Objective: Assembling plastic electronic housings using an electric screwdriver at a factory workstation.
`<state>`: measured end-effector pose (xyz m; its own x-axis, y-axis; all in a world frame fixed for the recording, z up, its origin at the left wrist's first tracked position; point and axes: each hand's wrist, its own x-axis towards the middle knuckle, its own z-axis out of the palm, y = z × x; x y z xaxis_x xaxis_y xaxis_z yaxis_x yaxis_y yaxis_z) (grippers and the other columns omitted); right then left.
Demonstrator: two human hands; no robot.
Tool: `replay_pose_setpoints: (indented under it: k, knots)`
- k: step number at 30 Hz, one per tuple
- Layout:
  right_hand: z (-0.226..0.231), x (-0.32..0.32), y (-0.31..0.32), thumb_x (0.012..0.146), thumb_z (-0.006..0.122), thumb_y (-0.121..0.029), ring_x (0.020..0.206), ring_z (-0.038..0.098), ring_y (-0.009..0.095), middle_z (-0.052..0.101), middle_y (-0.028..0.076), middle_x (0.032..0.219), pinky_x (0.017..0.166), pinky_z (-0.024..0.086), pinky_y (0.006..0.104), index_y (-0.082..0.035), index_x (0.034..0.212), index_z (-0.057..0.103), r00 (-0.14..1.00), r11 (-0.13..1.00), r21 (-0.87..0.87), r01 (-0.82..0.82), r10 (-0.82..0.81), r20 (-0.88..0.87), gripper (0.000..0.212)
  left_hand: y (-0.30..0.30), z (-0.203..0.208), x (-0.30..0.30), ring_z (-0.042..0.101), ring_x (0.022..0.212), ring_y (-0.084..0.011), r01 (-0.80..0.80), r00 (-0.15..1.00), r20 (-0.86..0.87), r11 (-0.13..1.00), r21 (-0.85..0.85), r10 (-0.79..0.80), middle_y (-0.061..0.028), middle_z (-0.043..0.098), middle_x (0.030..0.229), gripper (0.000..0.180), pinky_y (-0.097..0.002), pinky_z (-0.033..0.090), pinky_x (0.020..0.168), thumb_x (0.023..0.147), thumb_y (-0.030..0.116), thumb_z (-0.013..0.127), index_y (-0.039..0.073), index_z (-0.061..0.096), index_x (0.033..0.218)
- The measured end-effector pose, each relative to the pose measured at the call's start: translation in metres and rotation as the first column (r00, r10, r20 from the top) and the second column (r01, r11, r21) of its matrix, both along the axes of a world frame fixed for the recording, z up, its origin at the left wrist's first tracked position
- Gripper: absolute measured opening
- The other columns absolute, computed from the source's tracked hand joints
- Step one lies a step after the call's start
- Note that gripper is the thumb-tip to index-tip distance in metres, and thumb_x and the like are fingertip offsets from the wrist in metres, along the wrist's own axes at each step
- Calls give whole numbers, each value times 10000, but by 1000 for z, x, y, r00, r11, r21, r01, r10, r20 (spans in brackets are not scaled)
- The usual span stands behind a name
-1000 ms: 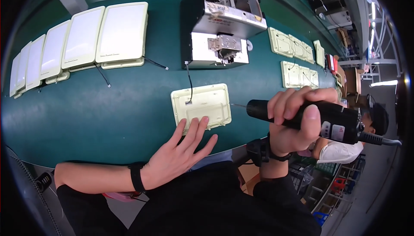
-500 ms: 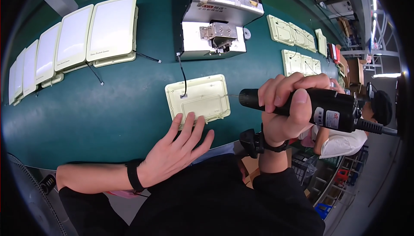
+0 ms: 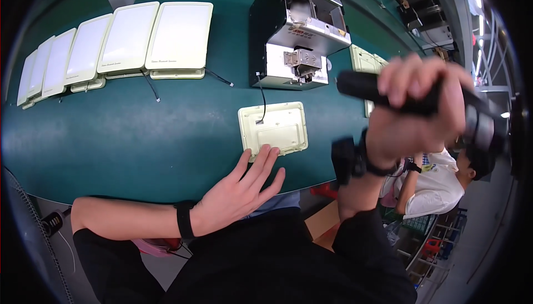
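On the green table, a cream plastic casing (image 3: pixel 272 116) lies with its ribbed inside facing up. A short black cable (image 3: pixel 264 99) runs from a slot in it to its far side. My left hand (image 3: pixel 236 198) rests with outstretched fingers on the casing's near edge. In my right hand (image 3: pixel 419 101) is a black electric screwdriver (image 3: pixel 358 88), raised to the right of the casing and apart from it. The right hand and the tool's rear end are blurred by motion. I cannot make out the screwdriver's bit.
Beyond the casing stands a black and silver bench machine (image 3: pixel 294 62). Several white-faced cream panels (image 3: pixel 180 34) stand in a row at the far left, some with cables (image 3: pixel 222 77) trailing. More cream casings (image 3: pixel 362 58) lie right of the machine. Another person (image 3: pixel 436 190) sits at the right.
My right hand has lifted the screwdriver up and to the right, away from the casing. The left hand stays on the casing's edge. The whole view has shifted.
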<state>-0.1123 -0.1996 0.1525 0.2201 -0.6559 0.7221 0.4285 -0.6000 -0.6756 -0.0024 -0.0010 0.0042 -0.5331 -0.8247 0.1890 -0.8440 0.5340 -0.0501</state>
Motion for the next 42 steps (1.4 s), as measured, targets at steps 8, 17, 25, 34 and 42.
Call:
replay_pose_setpoints:
  k: [8, 17, 25, 34, 42]
  knots:
    - [-13, 19, 0, 992, 576, -190, 482, 449, 159, 476, 64, 667, 482, 421, 333, -53, 1019, 517, 995, 991, 133, 22, -9, -97, 152, 3, -5, 6, 481, 1421, -400, -44, 998, -52, 999, 7, 44, -272, 481, 1542, 506, -492, 446, 1123, 978, 280, 532, 79, 498, 1442]
    - [-34, 27, 81, 993, 661, -246, 480, 467, 187, 479, 75, 659, 491, 438, 369, -93, 1111, 405, 940, 942, 264, -209, 268, -212, 320, 8, -11, 7, 432, 1444, -415, -18, 1000, -15, 999, -31, 18, -265, 477, 1540, 509, -514, 389, 1160, 1022, 316, 473, 67, 479, 1466]
    - [-38, 27, 84, 995, 700, -330, 495, 478, 203, 488, 86, 674, 522, 446, 384, -102, 1053, 372, 921, 914, 371, -162, 275, -276, 403, 8, -14, 3, 427, 1446, -414, 0, 1000, -8, 1000, -21, -1, -257, 495, 1520, 518, -519, 383, 1161, 1022, 333, 462, 81, 478, 1474]
    - [-42, 23, 83, 1005, 690, -319, 535, 496, 208, 496, 92, 693, 553, 459, 388, -102, 1058, 360, 917, 916, 366, -162, 277, -287, 399, 5, -13, 4, 418, 1449, -421, 12, 1000, -3, 1000, -5, -12, -252, 510, 1502, 528, -512, 386, 1157, 1021, 338, 463, 74, 474, 1478]
    - [-34, 20, 86, 1009, 681, -306, 553, 509, 213, 501, 95, 703, 570, 464, 402, -98, 1068, 366, 922, 921, 349, -175, 278, -271, 383, 8, -12, 4, 413, 1452, -424, -2, 1000, 19, 1000, -17, 2, -253, 500, 1512, 538, -511, 382, 1162, 1021, 339, 460, 71, 468, 1487]
